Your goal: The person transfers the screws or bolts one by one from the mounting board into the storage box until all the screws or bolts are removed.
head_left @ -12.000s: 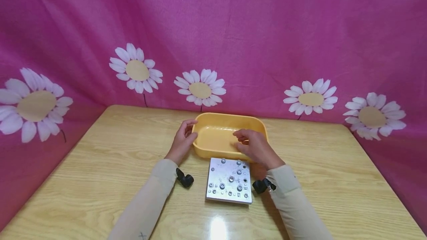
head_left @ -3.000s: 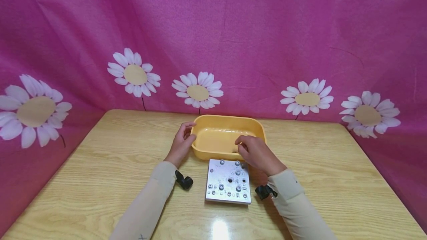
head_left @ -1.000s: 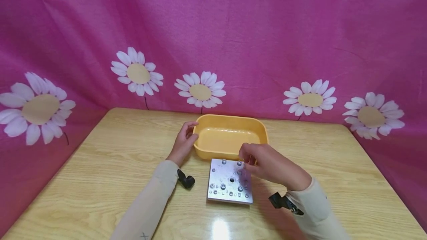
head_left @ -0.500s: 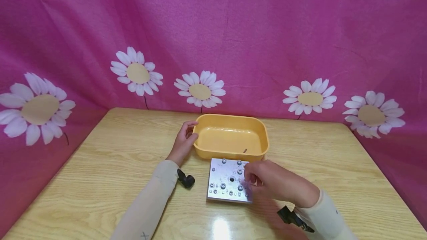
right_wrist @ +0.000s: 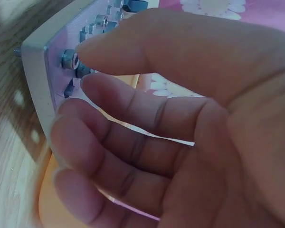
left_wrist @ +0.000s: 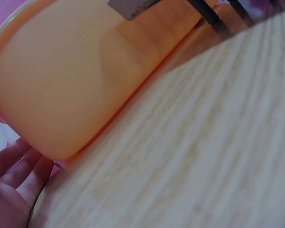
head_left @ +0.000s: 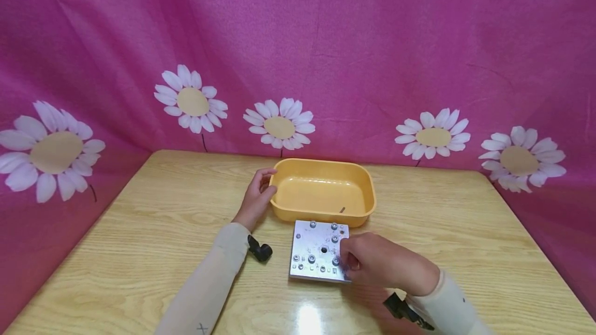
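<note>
Pink daisy cloth (head_left: pixel 354 56) hung behind a wood-grain table (head_left: pixel 177 211). Left hand (head_left: pixel 255 198) had its fingers curled round the left end of a yellow tub (head_left: pixel 307 198) (one little dark bit (head_left: pixel 342 210) lay inside). Metal plate (head_left: pixel 307 244) sat just in front; right hand (head_left: pixel 379 257) hung curled over its right edge, thumb and index by the bolts (right_wrist: pixel 70 59), couldn't tell if pinching one.

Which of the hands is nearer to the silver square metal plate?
Right. The right hand is over the right edge of the metal plate; the left hand is farther away, beyond its far left corner, at the left end of the yellow rounded-rectangular plastic tray.
</note>
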`<action>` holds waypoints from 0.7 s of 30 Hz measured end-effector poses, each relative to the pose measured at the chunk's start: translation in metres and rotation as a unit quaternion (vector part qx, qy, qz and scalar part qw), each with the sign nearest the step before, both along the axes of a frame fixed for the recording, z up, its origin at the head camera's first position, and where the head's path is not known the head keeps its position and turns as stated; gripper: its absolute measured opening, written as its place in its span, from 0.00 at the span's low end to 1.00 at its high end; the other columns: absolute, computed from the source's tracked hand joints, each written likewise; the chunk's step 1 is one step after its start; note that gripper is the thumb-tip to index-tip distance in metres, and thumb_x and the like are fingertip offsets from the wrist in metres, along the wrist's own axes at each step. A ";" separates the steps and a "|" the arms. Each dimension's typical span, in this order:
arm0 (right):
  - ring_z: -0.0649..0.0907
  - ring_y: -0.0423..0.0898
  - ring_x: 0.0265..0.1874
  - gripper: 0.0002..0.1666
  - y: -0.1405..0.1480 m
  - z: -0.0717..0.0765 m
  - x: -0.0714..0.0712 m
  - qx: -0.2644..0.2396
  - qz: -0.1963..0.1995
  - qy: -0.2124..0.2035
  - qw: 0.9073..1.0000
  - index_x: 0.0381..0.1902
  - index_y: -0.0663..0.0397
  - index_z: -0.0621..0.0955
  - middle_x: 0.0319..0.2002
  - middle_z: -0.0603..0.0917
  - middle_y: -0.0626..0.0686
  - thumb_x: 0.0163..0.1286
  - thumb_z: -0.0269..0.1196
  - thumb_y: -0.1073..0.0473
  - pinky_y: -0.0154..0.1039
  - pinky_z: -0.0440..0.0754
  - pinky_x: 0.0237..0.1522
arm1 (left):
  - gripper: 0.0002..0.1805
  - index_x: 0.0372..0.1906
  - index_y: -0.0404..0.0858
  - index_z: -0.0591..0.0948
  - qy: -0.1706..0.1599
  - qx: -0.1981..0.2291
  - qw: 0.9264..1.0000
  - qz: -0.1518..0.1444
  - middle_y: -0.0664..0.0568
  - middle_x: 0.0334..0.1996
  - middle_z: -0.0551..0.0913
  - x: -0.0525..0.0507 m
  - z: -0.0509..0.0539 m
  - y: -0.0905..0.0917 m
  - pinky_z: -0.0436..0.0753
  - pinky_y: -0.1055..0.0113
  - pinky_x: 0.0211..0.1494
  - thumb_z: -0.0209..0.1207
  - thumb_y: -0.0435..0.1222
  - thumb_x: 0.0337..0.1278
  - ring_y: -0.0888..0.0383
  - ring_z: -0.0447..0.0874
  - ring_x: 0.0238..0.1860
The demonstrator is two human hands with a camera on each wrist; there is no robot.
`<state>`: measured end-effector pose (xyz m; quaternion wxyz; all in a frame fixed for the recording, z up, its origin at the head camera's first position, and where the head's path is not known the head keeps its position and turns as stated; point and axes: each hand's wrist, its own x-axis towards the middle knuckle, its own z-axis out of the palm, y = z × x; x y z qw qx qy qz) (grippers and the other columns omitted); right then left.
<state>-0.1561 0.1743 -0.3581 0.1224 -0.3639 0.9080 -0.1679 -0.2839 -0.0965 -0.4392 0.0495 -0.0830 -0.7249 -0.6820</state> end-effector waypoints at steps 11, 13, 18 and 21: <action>0.71 0.37 0.24 0.10 -0.004 0.000 0.000 0.029 -0.024 -0.033 0.999 0.28 0.46 0.78 0.22 0.73 0.42 0.56 0.70 0.63 0.32 0.72 0.28 | 0.24 0.61 0.30 0.69 0.004 -0.003 1.000 0.000 0.32 0.59 0.69 0.014 0.016 0.002 0.64 0.56 0.68 0.51 0.24 0.57 0.40 0.67 0.61; 0.72 0.37 0.25 0.10 -0.005 0.000 0.000 0.035 -0.034 -0.044 0.998 0.28 0.46 0.78 0.23 0.73 0.42 0.56 0.70 0.63 0.32 0.72 0.29 | 0.24 0.61 0.31 0.69 0.002 -0.006 1.000 0.001 0.32 0.59 0.70 0.014 0.016 0.002 0.65 0.56 0.68 0.51 0.25 0.57 0.41 0.68 0.61; 0.73 0.39 0.25 0.09 -0.007 0.000 0.000 0.049 -0.047 -0.054 0.996 0.29 0.46 0.79 0.23 0.74 0.41 0.56 0.70 0.63 0.33 0.73 0.29 | 0.24 0.61 0.31 0.69 0.005 -0.010 1.000 0.001 0.32 0.58 0.70 0.013 0.015 0.002 0.65 0.56 0.67 0.51 0.25 0.57 0.41 0.68 0.60; 0.73 0.39 0.25 0.09 -0.008 0.000 0.000 0.054 -0.050 -0.054 0.996 0.29 0.46 0.79 0.23 0.74 0.42 0.56 0.70 0.63 0.33 0.73 0.29 | 0.24 0.61 0.31 0.69 0.007 -0.007 1.000 -0.001 0.32 0.59 0.70 0.013 0.016 0.002 0.65 0.56 0.68 0.51 0.25 0.57 0.40 0.68 0.61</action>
